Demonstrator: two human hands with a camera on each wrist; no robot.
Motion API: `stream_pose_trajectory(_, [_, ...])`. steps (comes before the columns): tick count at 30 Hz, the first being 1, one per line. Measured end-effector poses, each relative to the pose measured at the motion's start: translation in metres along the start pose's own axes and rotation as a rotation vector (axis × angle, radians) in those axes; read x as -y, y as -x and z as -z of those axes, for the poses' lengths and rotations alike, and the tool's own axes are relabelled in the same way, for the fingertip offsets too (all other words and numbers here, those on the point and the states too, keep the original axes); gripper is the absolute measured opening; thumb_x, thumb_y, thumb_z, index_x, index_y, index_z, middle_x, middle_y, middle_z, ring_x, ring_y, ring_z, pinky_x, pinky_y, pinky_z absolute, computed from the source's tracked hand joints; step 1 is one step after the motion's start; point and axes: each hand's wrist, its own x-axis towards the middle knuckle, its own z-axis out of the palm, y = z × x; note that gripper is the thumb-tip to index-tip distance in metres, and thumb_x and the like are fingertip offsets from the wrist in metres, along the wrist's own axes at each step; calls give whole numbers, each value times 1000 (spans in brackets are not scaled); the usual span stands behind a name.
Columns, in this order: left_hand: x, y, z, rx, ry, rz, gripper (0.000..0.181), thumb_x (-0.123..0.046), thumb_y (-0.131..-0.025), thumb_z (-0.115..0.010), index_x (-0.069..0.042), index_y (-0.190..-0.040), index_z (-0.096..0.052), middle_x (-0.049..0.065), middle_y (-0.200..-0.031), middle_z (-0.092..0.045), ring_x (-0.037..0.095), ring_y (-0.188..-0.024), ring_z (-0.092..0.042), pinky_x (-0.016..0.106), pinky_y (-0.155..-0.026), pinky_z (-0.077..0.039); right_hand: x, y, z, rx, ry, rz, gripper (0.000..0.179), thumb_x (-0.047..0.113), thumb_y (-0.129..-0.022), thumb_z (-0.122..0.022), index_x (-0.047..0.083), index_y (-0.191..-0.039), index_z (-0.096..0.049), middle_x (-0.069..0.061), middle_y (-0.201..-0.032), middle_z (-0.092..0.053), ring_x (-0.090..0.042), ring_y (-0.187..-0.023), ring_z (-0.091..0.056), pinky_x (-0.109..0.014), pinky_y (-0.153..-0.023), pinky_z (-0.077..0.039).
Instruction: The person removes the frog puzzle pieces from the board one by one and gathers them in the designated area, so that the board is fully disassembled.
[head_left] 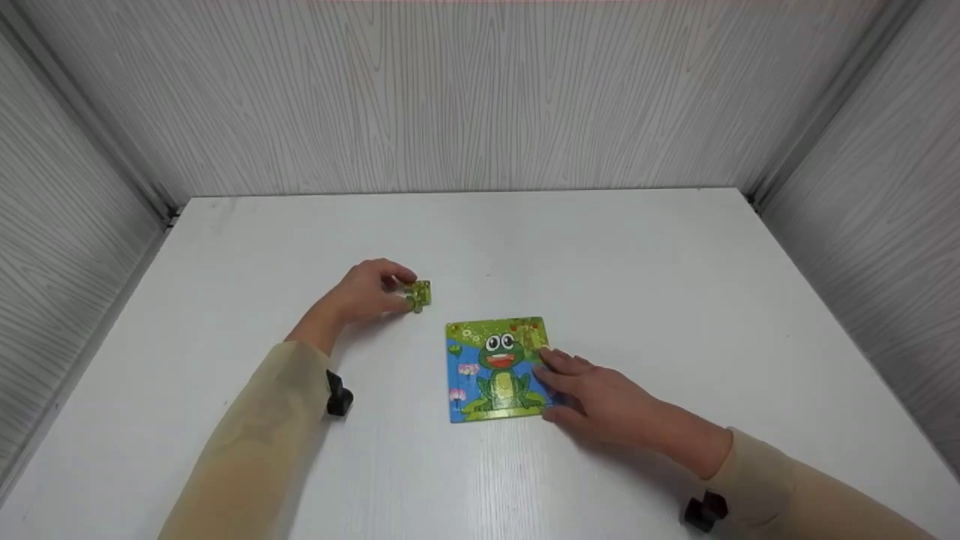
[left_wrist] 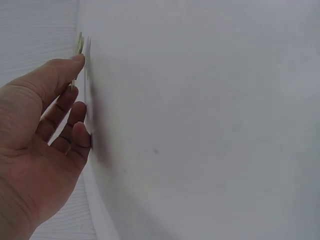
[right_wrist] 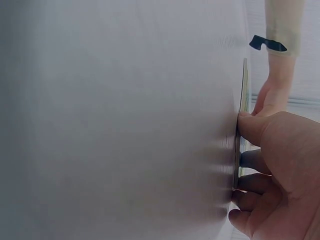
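I pinch a green jigsaw piece (head_left: 421, 294) between the thumb and fingertips of my left hand (head_left: 371, 289), close over the table (head_left: 675, 300) and beyond the far left corner of the frog puzzle board (head_left: 495, 371). The board lies flat, well in from the table's far edge. My right hand (head_left: 607, 401) rests at the board's right edge, fingers relaxed and lightly bent, thumb by the near right corner.

To do this well, I'd grip the piece by its rim so the knobs and print show, steady the board without shoving it sideways, and keep my right fingers off the olive patch near the far right corner, which looks like an open recess.

Counting: one board, one piece that I can make out (a second behind it I cannot rule out), one printed frog (head_left: 503, 386), two pink lotus flowers (head_left: 468, 369) and two beige sleeves (head_left: 259, 427).
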Motion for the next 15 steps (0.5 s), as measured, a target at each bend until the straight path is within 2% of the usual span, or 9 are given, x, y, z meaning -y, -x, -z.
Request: stream_pose_trajectory(15, [6, -1, -4, 0, -15, -14, 43, -14, -92, -80, -8, -134, -70, 10, -132, -64, 30, -122, -55, 48, -111, -43, 1, 0, 1, 23, -10, -28, 70, 44, -106, -64, 10, -163, -42, -7, -173, -28, -31, -158, -29, -53, -121, -34])
